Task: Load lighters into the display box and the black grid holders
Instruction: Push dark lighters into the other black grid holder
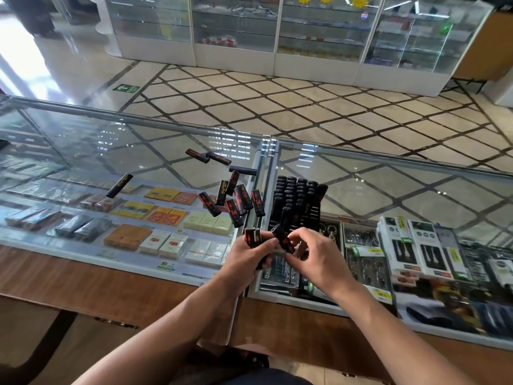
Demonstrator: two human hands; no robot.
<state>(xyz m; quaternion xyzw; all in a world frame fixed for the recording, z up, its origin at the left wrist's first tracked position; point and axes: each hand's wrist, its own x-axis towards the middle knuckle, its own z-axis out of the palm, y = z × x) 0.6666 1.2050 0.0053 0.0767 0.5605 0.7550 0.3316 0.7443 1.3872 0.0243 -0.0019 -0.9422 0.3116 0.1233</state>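
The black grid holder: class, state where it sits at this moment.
In the head view the black grid holder stands right of centre on the glass counter, just beyond the right hand, with loose lighters scattered to its left.

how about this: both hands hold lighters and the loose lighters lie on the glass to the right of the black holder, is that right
The head view shows the loose lighters lying on the glass to the left of the black holder, not the right. The rest holds: the left hand grips a bunch of lighters and the right hand pinches a single lighter.
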